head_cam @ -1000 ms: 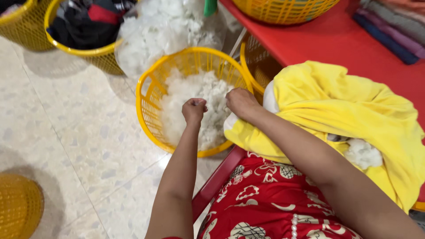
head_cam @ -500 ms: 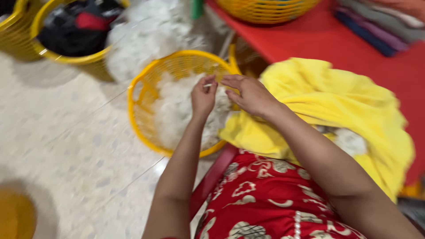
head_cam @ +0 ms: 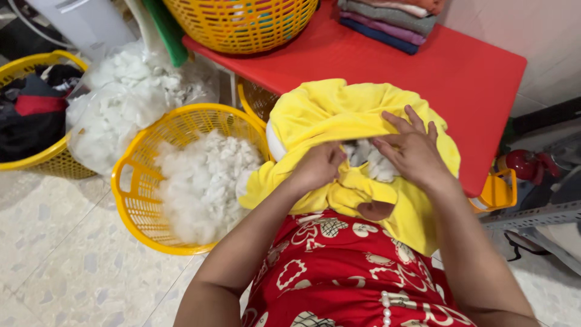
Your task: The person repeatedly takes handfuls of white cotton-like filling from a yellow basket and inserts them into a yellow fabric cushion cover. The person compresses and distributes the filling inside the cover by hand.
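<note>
Two hands work at the yellow plush cover [head_cam: 339, 115] on the lap: the left hand [head_cam: 319, 166] is bunched shut, pushing white stuffing [head_cam: 370, 158] into its opening, while the right hand [head_cam: 411, 148] lies spread, fingers pressing the fabric. Four yellow baskets show: one beside the knee with loose fibre [head_cam: 142, 200], one with dark clothes [head_cam: 51, 158], one on the red table [head_cam: 242, 24], one beneath it [head_cam: 254, 100]; a clear bag of fibre [head_cam: 130, 97] slumps between.

A bright yellow plush cover [head_cam: 339, 115] is showing white stuffing [head_cam: 369, 158] inside. A yellow basket [head_cam: 136, 181] is holding white fluff [head_cam: 203, 181]. The bench [head_cam: 448, 66] is showing red; the red garment [head_cam: 339, 272] is carrying white patterns.
</note>
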